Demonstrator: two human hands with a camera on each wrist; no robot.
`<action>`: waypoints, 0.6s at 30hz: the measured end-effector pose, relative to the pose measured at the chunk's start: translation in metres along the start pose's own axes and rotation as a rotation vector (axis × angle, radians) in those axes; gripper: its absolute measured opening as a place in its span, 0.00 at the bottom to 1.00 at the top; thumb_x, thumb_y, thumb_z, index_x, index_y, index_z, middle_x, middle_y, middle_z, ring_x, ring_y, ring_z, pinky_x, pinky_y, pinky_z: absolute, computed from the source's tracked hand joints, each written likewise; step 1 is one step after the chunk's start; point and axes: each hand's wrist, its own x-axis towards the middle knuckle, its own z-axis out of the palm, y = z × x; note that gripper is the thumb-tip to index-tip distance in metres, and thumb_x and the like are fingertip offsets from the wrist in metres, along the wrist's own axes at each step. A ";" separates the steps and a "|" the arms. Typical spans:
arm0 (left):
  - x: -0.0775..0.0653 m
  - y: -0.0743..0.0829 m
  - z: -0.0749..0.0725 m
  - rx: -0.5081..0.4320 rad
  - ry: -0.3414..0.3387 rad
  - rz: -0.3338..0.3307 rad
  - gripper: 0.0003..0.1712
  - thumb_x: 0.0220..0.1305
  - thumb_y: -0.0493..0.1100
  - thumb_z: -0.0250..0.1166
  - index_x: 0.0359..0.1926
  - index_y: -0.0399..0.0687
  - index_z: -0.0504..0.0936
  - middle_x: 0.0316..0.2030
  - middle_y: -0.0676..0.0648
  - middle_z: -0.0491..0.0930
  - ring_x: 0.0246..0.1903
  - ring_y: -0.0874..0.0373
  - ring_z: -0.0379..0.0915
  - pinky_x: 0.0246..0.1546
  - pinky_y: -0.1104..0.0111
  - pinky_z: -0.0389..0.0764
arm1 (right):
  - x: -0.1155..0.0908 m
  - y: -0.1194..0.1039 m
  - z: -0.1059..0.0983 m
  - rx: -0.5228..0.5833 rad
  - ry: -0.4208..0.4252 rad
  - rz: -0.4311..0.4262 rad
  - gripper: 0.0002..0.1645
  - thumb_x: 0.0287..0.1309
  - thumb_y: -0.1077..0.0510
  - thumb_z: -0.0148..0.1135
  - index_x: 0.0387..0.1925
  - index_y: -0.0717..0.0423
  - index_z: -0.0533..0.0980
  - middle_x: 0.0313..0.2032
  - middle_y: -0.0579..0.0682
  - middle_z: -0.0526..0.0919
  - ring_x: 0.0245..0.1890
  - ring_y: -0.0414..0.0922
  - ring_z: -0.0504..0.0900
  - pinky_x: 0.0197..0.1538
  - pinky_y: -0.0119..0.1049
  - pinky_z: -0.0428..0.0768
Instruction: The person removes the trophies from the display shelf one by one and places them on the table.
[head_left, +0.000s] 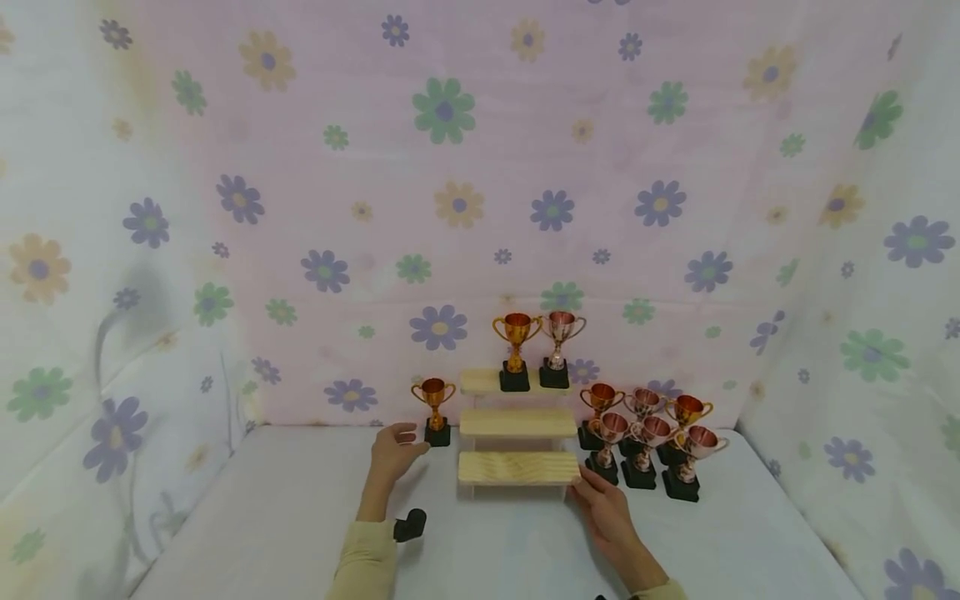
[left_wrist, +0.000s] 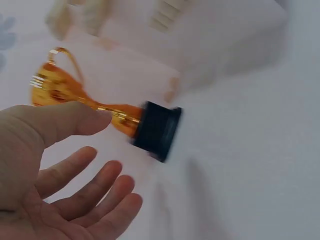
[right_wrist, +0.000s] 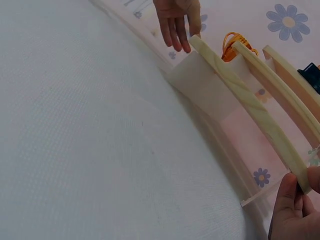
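A three-step display stand with pale wooden boards (head_left: 517, 468) sits near the back wall. My right hand (head_left: 606, 508) pinches the right end of its lowest board (right_wrist: 255, 112) between thumb and fingers. Left of the stand, a gold trophy cup (head_left: 435, 408) on a black base stands upright. Beside that cup is my left hand (head_left: 397, 457), fingers spread and relaxed; its thumb overlaps the cup's stem in the left wrist view. The top board carries another gold trophy (head_left: 516, 342) and a rose-coloured trophy (head_left: 559, 337), side by side.
Several gold and rose-coloured trophies (head_left: 651, 454) crowd together right of the stand, close to my right hand. A black object (head_left: 409, 525) shows at my left sleeve. Flowered cloth (head_left: 480, 208) encloses the white-covered table (head_left: 300, 517) at the back and sides.
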 end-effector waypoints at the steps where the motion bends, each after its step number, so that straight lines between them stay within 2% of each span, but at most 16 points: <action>1: -0.005 0.005 -0.003 0.001 -0.002 0.010 0.28 0.60 0.36 0.72 0.60 0.30 0.77 0.53 0.29 0.81 0.54 0.35 0.78 0.55 0.47 0.83 | 0.000 0.000 0.000 -0.002 -0.003 -0.001 0.32 0.74 0.62 0.55 0.72 0.73 0.60 0.71 0.73 0.63 0.55 0.42 0.81 0.60 0.34 0.82; 3: -0.013 0.017 -0.007 -0.035 -0.012 0.057 0.27 0.62 0.36 0.71 0.60 0.30 0.77 0.51 0.30 0.82 0.53 0.36 0.80 0.53 0.50 0.85 | -0.001 0.001 0.001 -0.003 0.000 -0.003 0.32 0.74 0.62 0.55 0.72 0.73 0.61 0.71 0.73 0.63 0.55 0.41 0.81 0.60 0.34 0.82; 5: -0.018 0.032 -0.009 -0.097 -0.020 0.130 0.25 0.62 0.35 0.71 0.59 0.29 0.78 0.50 0.29 0.83 0.51 0.37 0.81 0.52 0.54 0.87 | 0.001 0.001 0.001 -0.004 -0.004 -0.008 0.32 0.74 0.62 0.55 0.72 0.74 0.60 0.71 0.73 0.63 0.55 0.42 0.81 0.60 0.34 0.82; 9: -0.025 0.066 -0.003 -0.240 -0.033 0.296 0.23 0.60 0.31 0.71 0.57 0.28 0.79 0.50 0.27 0.81 0.50 0.37 0.81 0.52 0.58 0.87 | 0.003 0.000 0.001 -0.003 -0.010 -0.018 0.32 0.74 0.62 0.56 0.72 0.74 0.60 0.71 0.73 0.63 0.54 0.42 0.81 0.60 0.34 0.83; 13: -0.031 0.091 0.019 -0.346 -0.065 0.411 0.26 0.59 0.29 0.71 0.59 0.31 0.78 0.52 0.29 0.80 0.52 0.35 0.79 0.57 0.51 0.83 | 0.004 0.000 0.000 -0.001 -0.018 -0.024 0.32 0.74 0.62 0.56 0.71 0.74 0.61 0.71 0.73 0.62 0.55 0.42 0.81 0.60 0.33 0.82; 16: -0.036 0.104 0.040 -0.392 -0.093 0.444 0.30 0.59 0.29 0.72 0.63 0.34 0.75 0.54 0.31 0.79 0.56 0.35 0.76 0.62 0.47 0.79 | 0.004 0.002 -0.002 -0.009 -0.017 -0.012 0.32 0.74 0.61 0.57 0.71 0.74 0.61 0.71 0.73 0.63 0.55 0.42 0.81 0.59 0.33 0.83; 18: -0.036 0.114 0.051 -0.416 -0.090 0.442 0.34 0.58 0.31 0.73 0.65 0.34 0.73 0.57 0.31 0.76 0.58 0.34 0.73 0.65 0.46 0.76 | 0.004 0.002 -0.003 -0.014 -0.018 -0.006 0.32 0.74 0.61 0.57 0.71 0.73 0.61 0.71 0.72 0.63 0.55 0.42 0.81 0.59 0.33 0.83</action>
